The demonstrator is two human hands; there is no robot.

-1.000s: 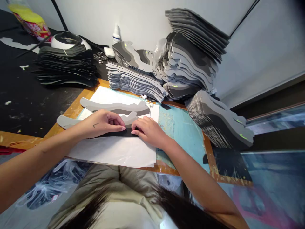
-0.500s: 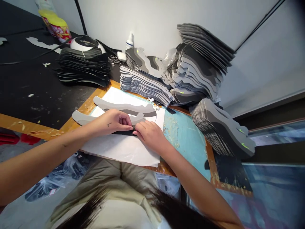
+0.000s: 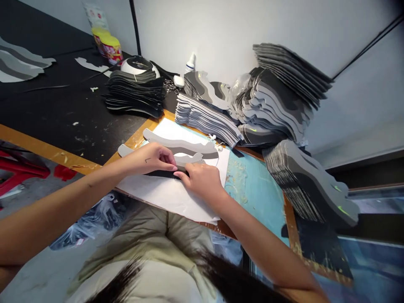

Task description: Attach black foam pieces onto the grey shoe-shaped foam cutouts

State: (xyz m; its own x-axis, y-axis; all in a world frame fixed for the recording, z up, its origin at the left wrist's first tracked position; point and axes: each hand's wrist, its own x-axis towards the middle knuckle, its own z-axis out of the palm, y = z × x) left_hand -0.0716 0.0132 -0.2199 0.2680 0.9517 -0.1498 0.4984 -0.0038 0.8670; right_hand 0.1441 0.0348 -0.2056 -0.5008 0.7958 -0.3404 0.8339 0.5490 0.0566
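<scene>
A grey, wavy-edged shoe upper piece (image 3: 188,160) with a black lower part lies on white paper (image 3: 179,198) in front of me. My left hand (image 3: 158,159) is closed on its near edge, thumb and fingertips pinched together. Just to the right, my right hand (image 3: 202,179) pinches the same edge, its fingers curled and thumb pointing left. The two thumbs almost meet. Fingers and palms cover part of the piece. Behind it lies a second grey upper piece (image 3: 179,145), untouched.
Stacks of black pieces (image 3: 134,94), light grey pieces (image 3: 205,120) and grey upper pieces (image 3: 311,183) stand around the back and right. White earphones (image 3: 217,144) lie behind the paper. A white bottle (image 3: 190,64) and red-yellow tubs (image 3: 110,49) stand near the wall.
The view has swung left, so everything sits farther right. Both hands stay on the near piece; the right hand's fingers look more curled, with its thumb extended along the edge.
</scene>
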